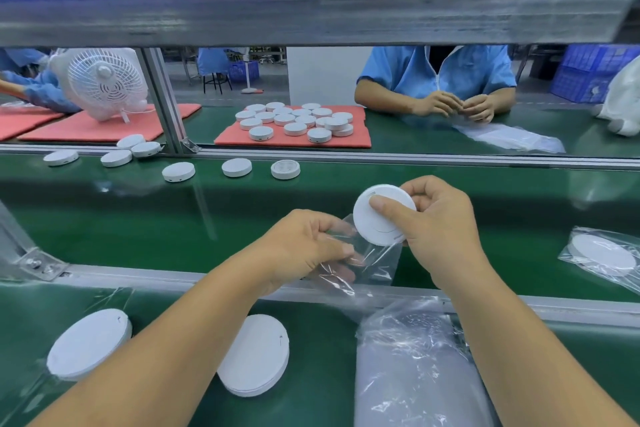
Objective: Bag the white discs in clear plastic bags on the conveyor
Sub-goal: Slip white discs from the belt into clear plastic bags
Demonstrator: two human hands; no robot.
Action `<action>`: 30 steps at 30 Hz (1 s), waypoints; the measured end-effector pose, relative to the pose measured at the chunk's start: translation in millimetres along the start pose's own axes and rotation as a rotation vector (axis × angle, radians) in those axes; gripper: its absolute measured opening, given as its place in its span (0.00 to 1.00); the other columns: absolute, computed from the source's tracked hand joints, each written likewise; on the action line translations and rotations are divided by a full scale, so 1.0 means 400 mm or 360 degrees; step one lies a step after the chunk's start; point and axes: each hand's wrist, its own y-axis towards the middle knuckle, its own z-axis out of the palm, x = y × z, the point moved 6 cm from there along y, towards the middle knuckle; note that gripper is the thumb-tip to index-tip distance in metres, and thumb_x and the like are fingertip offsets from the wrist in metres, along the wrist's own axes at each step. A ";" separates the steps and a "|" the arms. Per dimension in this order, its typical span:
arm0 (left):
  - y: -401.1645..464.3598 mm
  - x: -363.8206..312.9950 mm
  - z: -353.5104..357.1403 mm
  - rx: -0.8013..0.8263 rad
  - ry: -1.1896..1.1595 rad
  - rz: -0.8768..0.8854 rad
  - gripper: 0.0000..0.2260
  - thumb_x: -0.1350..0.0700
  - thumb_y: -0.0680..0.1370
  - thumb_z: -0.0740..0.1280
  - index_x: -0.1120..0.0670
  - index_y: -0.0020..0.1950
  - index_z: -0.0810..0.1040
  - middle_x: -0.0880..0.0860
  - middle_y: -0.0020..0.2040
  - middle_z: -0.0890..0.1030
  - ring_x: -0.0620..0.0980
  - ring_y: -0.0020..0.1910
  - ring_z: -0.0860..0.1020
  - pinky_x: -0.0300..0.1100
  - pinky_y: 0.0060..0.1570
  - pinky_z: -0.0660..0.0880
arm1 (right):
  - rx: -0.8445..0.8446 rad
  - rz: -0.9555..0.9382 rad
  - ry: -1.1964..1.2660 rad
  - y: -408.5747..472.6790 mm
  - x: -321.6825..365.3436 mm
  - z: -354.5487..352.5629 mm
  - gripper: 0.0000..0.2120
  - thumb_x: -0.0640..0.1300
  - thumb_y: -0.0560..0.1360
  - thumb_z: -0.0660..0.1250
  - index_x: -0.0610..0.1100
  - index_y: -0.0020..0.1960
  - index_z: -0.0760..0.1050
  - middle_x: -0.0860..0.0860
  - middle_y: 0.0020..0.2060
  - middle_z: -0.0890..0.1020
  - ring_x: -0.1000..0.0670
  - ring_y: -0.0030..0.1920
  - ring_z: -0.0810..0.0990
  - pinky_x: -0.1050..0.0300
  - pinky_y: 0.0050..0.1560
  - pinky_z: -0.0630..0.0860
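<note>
The right hand [440, 229] grips a disc [382, 215], tilted, flat face toward us. The left hand [304, 246] pinches a bag [363, 270] just below it.

White fan [107, 85] on red mat [104, 125] behind.

Green conveyor [138, 225]: six loose discs [178, 172] beyond the left hand [304, 246], a bagged disc [604, 256] right of the right hand [440, 229].
</note>
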 end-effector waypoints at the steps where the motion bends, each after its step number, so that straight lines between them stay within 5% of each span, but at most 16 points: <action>1: 0.004 0.000 0.003 -0.0019 0.0008 -0.0005 0.09 0.62 0.81 0.71 0.56 0.60 0.84 0.58 0.49 0.89 0.58 0.47 0.88 0.48 0.47 0.85 | 0.0028 -0.0001 -0.0008 -0.003 0.001 0.006 0.15 0.54 0.64 0.82 0.52 0.43 0.79 0.52 0.37 0.86 0.49 0.39 0.85 0.45 0.40 0.84; 6: 0.011 0.007 0.001 -0.0110 0.0091 0.0034 0.05 0.58 0.79 0.74 0.57 0.45 0.88 0.58 0.43 0.89 0.55 0.41 0.88 0.45 0.44 0.84 | 0.0040 0.0030 0.0014 -0.006 0.000 0.008 0.15 0.53 0.65 0.83 0.50 0.44 0.79 0.51 0.38 0.86 0.47 0.41 0.86 0.41 0.43 0.85; 10: 0.013 0.013 -0.015 -0.0262 0.0091 0.0057 0.03 0.63 0.72 0.80 0.58 0.41 0.87 0.61 0.42 0.88 0.58 0.41 0.87 0.55 0.51 0.85 | 0.0015 0.0003 0.0013 -0.007 0.007 0.004 0.14 0.53 0.66 0.81 0.52 0.45 0.79 0.53 0.37 0.86 0.52 0.38 0.86 0.44 0.42 0.85; 18: 0.009 -0.017 -0.012 -0.0205 0.0092 0.0177 0.03 0.60 0.76 0.77 0.53 0.44 0.90 0.58 0.42 0.89 0.49 0.34 0.85 0.41 0.37 0.83 | -0.0045 -0.0042 -0.0158 -0.007 0.019 -0.009 0.14 0.55 0.66 0.81 0.53 0.44 0.78 0.55 0.34 0.85 0.56 0.35 0.84 0.54 0.35 0.78; 23: 0.009 -0.015 -0.004 -0.0175 0.0109 0.0183 0.05 0.56 0.79 0.74 0.54 0.53 0.89 0.54 0.46 0.89 0.58 0.47 0.88 0.54 0.54 0.85 | -0.0106 -0.0068 -0.0256 -0.008 0.027 -0.016 0.15 0.56 0.66 0.80 0.54 0.44 0.76 0.54 0.35 0.85 0.54 0.38 0.84 0.53 0.37 0.79; 25: 0.010 -0.019 0.000 -0.0178 0.0156 0.0194 0.05 0.55 0.79 0.75 0.54 0.50 0.89 0.54 0.45 0.89 0.55 0.43 0.87 0.56 0.55 0.84 | -0.0072 -0.0074 -0.0244 -0.010 0.029 -0.012 0.15 0.56 0.67 0.80 0.54 0.44 0.77 0.54 0.35 0.85 0.53 0.38 0.84 0.53 0.37 0.79; 30: 0.005 -0.022 0.012 -0.0131 0.0113 0.0184 0.07 0.56 0.80 0.73 0.57 0.46 0.89 0.55 0.42 0.89 0.51 0.39 0.88 0.38 0.35 0.81 | 0.0104 -0.0022 0.0011 -0.019 0.027 0.011 0.14 0.51 0.67 0.81 0.51 0.46 0.79 0.52 0.35 0.87 0.52 0.37 0.86 0.53 0.37 0.82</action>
